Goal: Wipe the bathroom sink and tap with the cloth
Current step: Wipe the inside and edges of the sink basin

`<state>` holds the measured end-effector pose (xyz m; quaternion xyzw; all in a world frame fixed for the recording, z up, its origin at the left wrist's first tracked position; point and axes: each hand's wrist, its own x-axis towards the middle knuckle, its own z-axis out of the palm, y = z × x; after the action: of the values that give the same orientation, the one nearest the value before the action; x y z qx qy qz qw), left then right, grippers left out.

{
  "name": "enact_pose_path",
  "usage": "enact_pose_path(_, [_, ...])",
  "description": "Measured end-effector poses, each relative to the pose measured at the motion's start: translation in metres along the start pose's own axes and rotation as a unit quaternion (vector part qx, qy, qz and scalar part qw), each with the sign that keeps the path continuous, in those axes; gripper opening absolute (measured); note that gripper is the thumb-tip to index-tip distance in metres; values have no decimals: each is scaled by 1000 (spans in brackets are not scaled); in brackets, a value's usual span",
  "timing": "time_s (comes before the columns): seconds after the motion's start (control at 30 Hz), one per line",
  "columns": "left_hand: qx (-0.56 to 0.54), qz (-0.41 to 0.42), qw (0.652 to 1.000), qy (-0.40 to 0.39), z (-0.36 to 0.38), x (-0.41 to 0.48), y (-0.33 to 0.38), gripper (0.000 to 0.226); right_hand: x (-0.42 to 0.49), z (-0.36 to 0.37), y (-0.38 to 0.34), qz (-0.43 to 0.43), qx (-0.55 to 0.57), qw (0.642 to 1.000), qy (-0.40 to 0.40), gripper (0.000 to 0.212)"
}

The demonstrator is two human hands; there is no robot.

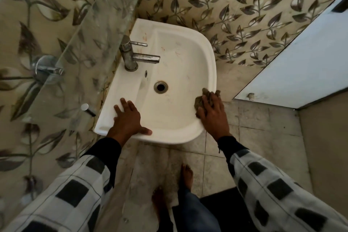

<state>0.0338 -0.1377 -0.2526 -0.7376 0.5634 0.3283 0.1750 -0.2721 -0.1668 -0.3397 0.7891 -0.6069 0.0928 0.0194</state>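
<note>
While my right hand presses the brown cloth against the right rim of the sink, my fingers lie straight and a little apart on top of it. My left hand rests on the near-left rim, fingers spread flat, thumb out along the front edge. On the sink's left ledge stands the chrome tap, its spout reaching over the basin near the drain. A glass shelf juts out to the left.
</note>
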Motion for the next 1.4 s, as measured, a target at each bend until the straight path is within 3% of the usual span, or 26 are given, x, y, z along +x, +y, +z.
enact_pose_path(0.1, [2, 3, 1000, 2, -1, 0, 0, 152, 2, 2, -20, 64, 14, 998, 11, 46])
enact_pose_path(0.27, [3, 3, 1000, 3, 0, 0, -1, 152, -6, 3, -24, 34, 9, 999, -37, 35])
enact_pose_path(0.4, [14, 2, 1000, 5, 0, 0, 0, 151, 48, -1, -1, 96, 100, 988, -65, 54])
enact_pose_path(0.53, [20, -3, 1000, -2, 0, 1, 1, 151, 70, 2, 2, 191, 148, 969, -42, 60])
enact_pose_path(0.73, [13, 0, 1000, 0, 0, 3, 1, 152, 28, 8, -10, 142, 140, 979, -51, 61])
enact_pose_path(0.93, [12, -5, 1000, -5, -1, 0, 2, 152, 97, 7, 14, 184, 151, 970, -50, 67])
enact_pose_path(1.07, [16, -8, 1000, -2, -4, -3, 5, 151, 84, 11, 3, 202, 161, 966, -29, 69])
enact_pose_path(1.2, [15, -20, 1000, -8, -5, -3, 7, 152, 71, 9, 7, 177, 175, 968, -31, 63])
enact_pose_path(1.4, [4, -63, 998, 0, -8, 0, 15, 148, 138, 19, 35, 143, 152, 977, -49, 69])
